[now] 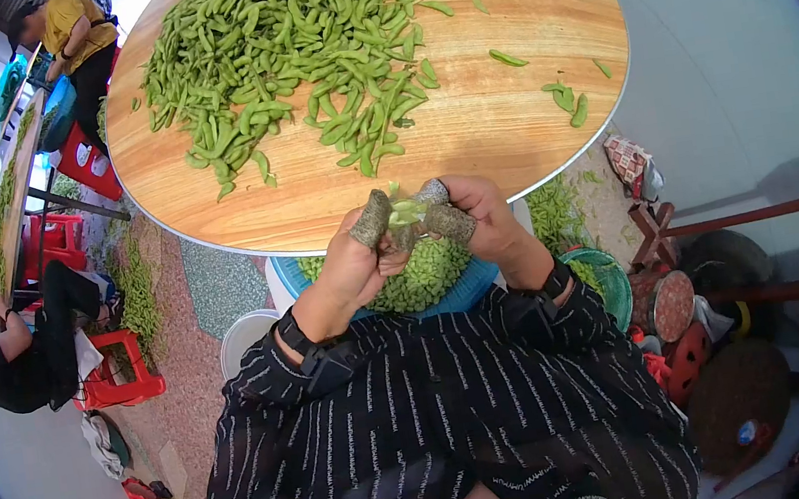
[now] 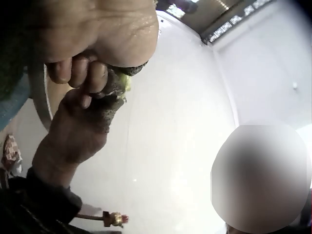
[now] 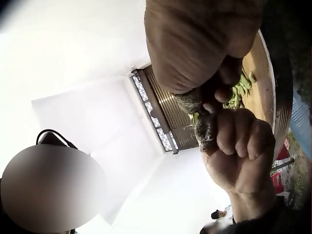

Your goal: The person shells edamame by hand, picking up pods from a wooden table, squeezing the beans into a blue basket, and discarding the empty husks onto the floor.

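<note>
In the head view my left hand (image 1: 349, 264) and right hand (image 1: 495, 221) meet just off the near edge of the round wooden table (image 1: 511, 23). Between their fingertips they pinch a pale green edamame pod (image 1: 405, 212), which looks pulled apart. Grey speckled finger covers (image 1: 372, 219) sit on the thumbs and some fingers. Directly below, a blue basin (image 1: 461, 294) holds a heap of shelled green beans (image 1: 420, 277). In the right wrist view only a sliver of the pod (image 3: 195, 117) shows between the covered fingertips; the rest is hidden.
A large pile of edamame pods (image 1: 291, 42) covers the table's far left, with a few loose pods (image 1: 565, 98) at the right. A white bucket (image 1: 248, 340) and a green basket (image 1: 606, 288) flank my lap. Red stools (image 1: 118, 372) and other people are at the left.
</note>
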A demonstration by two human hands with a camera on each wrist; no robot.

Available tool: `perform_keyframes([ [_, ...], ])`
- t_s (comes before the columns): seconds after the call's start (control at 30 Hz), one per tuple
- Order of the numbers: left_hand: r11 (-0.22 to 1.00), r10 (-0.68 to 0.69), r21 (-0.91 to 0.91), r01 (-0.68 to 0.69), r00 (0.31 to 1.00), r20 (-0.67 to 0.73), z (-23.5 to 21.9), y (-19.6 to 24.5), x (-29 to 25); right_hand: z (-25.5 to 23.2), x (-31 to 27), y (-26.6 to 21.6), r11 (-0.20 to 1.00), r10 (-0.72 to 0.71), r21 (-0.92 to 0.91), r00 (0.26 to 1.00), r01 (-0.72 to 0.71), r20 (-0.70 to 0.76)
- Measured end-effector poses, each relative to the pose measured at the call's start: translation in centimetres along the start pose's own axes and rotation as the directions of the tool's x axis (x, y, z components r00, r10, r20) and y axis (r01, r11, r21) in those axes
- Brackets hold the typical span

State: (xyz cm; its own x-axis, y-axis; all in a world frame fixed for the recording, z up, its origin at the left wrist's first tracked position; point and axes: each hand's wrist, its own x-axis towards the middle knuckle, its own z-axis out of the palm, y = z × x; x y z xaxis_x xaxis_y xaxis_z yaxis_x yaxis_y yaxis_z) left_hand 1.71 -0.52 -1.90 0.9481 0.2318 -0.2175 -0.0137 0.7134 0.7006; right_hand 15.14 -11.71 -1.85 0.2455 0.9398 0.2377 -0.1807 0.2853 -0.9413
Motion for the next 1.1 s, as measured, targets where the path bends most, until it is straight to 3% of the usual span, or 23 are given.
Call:
perform_keyframes([
  [0.07,0.996,-0.041,-0.082,0.042,0.999,0.019,-0.5,-0.1,0.0,-0.2,0.0,0.2,0.994,0.093,0.052,0.996,-0.094,0.011],
  [0.13,0.958,0.087,0.281,-0.055,0.991,-0.102,0.5,0.7,-0.2,0.7,-0.1,-0.5,0.99,0.144,0.014,0.989,-0.143,-0.043],
  [0.17,0.958,0.089,0.281,-0.057,0.991,-0.102,0.7,0.4,0.0,1.0,-0.1,-0.8,0.981,0.191,-0.021,0.977,-0.194,-0.095],
  [0.2,0.816,0.321,0.523,-0.247,0.945,-0.056,0.9,-0.2,0.4,1.0,-0.1,-0.5,0.981,0.191,-0.02,0.977,-0.194,-0.093],
  [0.23,0.579,0.517,0.714,-0.393,0.854,0.05,1.0,-0.5,0.6,0.8,-0.2,0.0,0.979,0.135,-0.143,0.988,-0.145,-0.078],
  [0.27,0.579,0.518,0.714,-0.393,0.854,0.051,0.8,-0.3,0.5,0.7,-0.2,0.3,0.96,0.08,-0.263,0.995,-0.092,-0.058],
  [0.3,0.614,0.451,0.69,-0.382,0.888,0.091,0.4,0.1,0.2,0.9,-0.1,0.0,0.96,0.08,-0.264,0.995,-0.092,-0.057],
  [0.37,0.652,0.383,0.665,-0.365,0.915,0.127,-0.3,0.7,-0.3,1.3,0.0,-0.7,0.949,-0.052,-0.31,0.999,0.054,0.013],
  [0.43,0.802,0.208,0.561,-0.206,0.976,0.06,-0.5,1.3,-0.6,1.3,0.1,-0.5,0.968,-0.005,-0.251,1.0,0.008,0.011],
  [0.6,0.833,0.084,0.551,-0.05,0.996,-0.038,0.5,2.5,-0.9,1.3,0.1,-0.2,0.976,0.149,-0.156,0.989,-0.151,-0.025],
  [0.67,0.816,0.066,0.578,-0.025,0.997,-0.049,0.5,2.5,-1.1,1.1,0.0,0.4,0.93,0.097,-0.35,0.994,-0.109,-0.051],
  [0.7,0.808,0.088,0.588,-0.046,0.995,-0.042,0.5,2.2,-1.1,1.3,0.2,0.1,0.931,0.099,-0.348,0.994,-0.11,-0.048],
  [0.77,0.8,0.111,0.595,-0.069,0.993,-0.035,0.5,2.1,-1.2,1.7,0.5,-1.0,0.682,-0.126,-0.722,0.991,0.116,0.039],
  [0.87,0.787,0.076,0.617,-0.002,0.993,-0.094,0.3,2.0,-1.4,1.8,0.5,-1.5,0.584,-0.151,-0.798,0.986,0.149,0.074],
  [0.97,0.78,0.178,0.617,-0.106,0.982,-0.057,0.3,2.1,-1.4,1.9,0.4,-1.3,0.497,-0.129,-0.848,0.982,0.185,0.138],
  [1.03,0.791,0.059,0.61,0.048,0.986,-0.154,0.8,2.9,-1.5,2.2,0.6,-1.4,0.466,-0.149,-0.856,0.973,0.224,0.174],
  [1.1,0.804,0.064,0.592,0.054,0.982,-0.177,0.5,2.6,-1.1,2.4,0.7,-1.4,0.436,-0.17,-0.862,0.964,0.26,0.204],
])
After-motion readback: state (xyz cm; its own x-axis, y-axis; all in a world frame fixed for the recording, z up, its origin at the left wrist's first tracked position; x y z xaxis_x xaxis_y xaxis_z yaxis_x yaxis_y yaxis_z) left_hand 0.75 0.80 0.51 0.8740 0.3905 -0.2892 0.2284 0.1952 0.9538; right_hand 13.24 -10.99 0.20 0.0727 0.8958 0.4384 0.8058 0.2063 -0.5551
